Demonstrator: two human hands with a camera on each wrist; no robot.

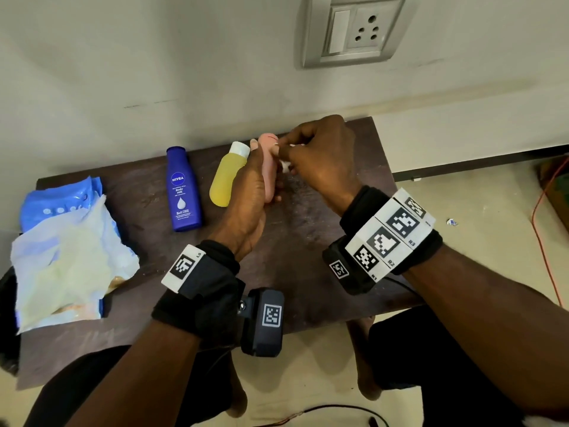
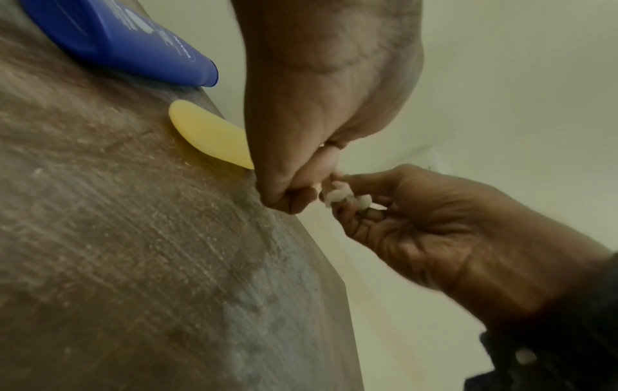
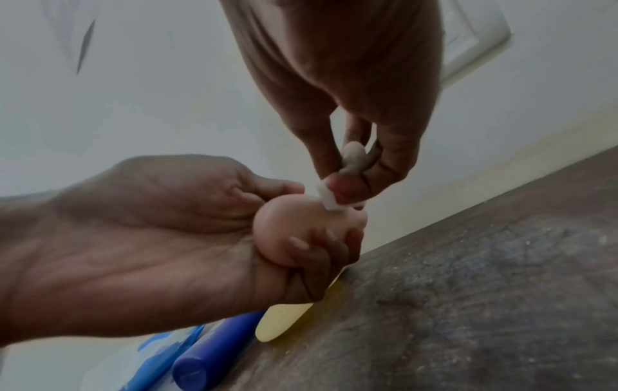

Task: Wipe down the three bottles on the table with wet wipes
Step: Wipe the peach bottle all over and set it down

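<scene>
My left hand (image 1: 255, 186) grips a pink bottle (image 1: 267, 161) above the dark table (image 1: 308, 257), fingers wrapped round its body (image 3: 284, 224). My right hand (image 1: 314, 158) pinches a small bunched white wet wipe (image 1: 284, 164) and holds it against the bottle's upper end (image 3: 334, 203). The wipe (image 2: 337, 194) is wound round the right fingertips. A blue Nivea bottle (image 1: 183, 189) and a yellow bottle (image 1: 228, 177) with a white cap lie flat on the table to the left of my hands.
A blue wet-wipe pack (image 1: 64, 241) with a loose sheet over it sits at the table's left edge. A wall with a socket plate (image 1: 354, 29) rises behind the table. An orange cable (image 1: 542, 229) runs along the floor on the right.
</scene>
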